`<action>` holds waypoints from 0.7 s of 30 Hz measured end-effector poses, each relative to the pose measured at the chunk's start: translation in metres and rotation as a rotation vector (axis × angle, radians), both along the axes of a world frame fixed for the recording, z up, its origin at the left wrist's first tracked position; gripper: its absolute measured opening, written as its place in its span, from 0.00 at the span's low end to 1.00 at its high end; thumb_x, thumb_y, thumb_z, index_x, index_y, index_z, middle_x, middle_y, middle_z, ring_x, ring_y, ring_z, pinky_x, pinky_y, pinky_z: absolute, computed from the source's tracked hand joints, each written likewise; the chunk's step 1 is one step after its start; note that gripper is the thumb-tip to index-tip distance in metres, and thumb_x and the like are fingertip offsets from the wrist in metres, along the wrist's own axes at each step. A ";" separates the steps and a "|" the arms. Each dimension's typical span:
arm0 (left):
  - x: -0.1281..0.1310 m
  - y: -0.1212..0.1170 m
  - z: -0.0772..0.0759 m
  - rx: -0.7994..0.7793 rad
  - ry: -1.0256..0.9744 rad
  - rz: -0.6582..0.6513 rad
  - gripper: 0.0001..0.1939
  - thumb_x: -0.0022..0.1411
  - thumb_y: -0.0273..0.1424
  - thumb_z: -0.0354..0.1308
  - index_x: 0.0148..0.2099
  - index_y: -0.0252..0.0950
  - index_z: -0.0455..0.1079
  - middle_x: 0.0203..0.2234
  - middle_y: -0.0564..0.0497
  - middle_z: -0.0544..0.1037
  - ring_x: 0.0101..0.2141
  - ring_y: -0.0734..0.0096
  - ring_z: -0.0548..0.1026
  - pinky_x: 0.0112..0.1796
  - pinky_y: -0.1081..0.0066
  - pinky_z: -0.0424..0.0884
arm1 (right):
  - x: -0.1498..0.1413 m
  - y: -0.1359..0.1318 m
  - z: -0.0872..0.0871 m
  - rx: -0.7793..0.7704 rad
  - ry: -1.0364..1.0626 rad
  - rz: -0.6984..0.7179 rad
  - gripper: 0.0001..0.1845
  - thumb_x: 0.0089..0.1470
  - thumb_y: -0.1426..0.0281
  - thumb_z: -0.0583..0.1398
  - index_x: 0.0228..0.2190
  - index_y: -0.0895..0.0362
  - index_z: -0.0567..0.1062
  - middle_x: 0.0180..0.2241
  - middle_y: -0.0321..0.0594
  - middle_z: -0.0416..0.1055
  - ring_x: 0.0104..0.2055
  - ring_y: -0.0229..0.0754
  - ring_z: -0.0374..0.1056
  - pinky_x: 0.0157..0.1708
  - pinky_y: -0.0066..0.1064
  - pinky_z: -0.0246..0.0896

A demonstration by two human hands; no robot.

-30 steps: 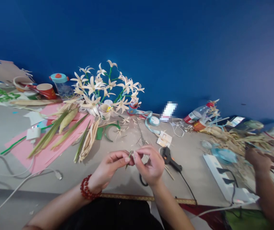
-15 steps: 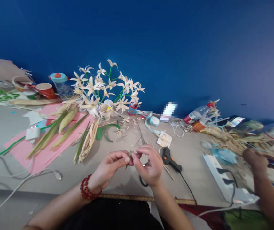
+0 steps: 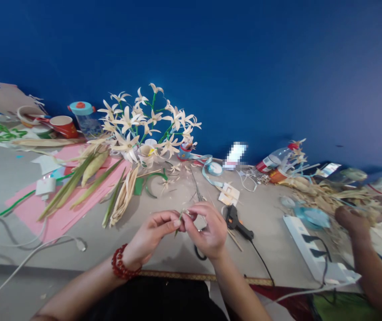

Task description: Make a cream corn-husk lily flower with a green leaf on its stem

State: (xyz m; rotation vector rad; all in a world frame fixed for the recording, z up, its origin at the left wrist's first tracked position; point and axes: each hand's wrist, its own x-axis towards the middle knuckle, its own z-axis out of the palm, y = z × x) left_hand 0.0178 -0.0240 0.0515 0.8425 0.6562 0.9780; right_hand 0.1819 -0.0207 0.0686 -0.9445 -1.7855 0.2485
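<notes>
My left hand (image 3: 154, 234) and my right hand (image 3: 209, 229) meet over the front middle of the table. Both pinch a small, thin green strip (image 3: 176, 232), which looks like a piece of corn husk; most of it is hidden by the fingertips. Under my right hand, the black handle loop of scissors (image 3: 199, 253) partly shows. Just right of that hand lies a black glue gun (image 3: 239, 223) with its cord trailing to the table edge. Beyond my hands stand cream husk flowers (image 3: 129, 120) on green stems, some in a paper cup (image 3: 146, 157).
Green and dried corn husks (image 3: 65, 189) lie on pink paper (image 3: 26, 214) at left. White cables (image 3: 67, 238) cross the left front. At right are a power strip (image 3: 306, 249), blue ribbon (image 3: 314, 217), a plastic bottle (image 3: 274, 159) and a co-worker's hand (image 3: 354, 223) by a husk pile.
My hands stay nearly in place, with slight finger movement around the green strip. The co-worker's hand at right has shifted slightly left.
</notes>
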 end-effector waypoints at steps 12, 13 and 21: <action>0.000 -0.001 0.002 -0.011 -0.010 -0.011 0.08 0.59 0.32 0.65 0.29 0.34 0.78 0.29 0.49 0.76 0.36 0.67 0.70 0.41 0.70 0.65 | 0.001 -0.001 0.003 -0.054 0.037 0.027 0.14 0.52 0.78 0.63 0.40 0.51 0.72 0.29 0.37 0.70 0.28 0.40 0.68 0.31 0.35 0.67; 0.000 -0.001 0.002 -0.009 -0.007 -0.010 0.08 0.59 0.33 0.65 0.29 0.34 0.77 0.29 0.49 0.76 0.36 0.67 0.70 0.42 0.70 0.65 | 0.001 -0.001 0.002 -0.056 0.031 0.025 0.14 0.52 0.78 0.63 0.40 0.51 0.72 0.29 0.37 0.70 0.28 0.40 0.68 0.31 0.35 0.67; -0.001 -0.001 -0.002 0.002 -0.010 -0.020 0.08 0.61 0.32 0.64 0.30 0.35 0.78 0.29 0.50 0.77 0.36 0.68 0.71 0.42 0.70 0.64 | 0.004 0.000 0.006 -0.075 0.032 0.027 0.14 0.52 0.77 0.63 0.40 0.51 0.72 0.30 0.37 0.71 0.28 0.39 0.68 0.33 0.35 0.67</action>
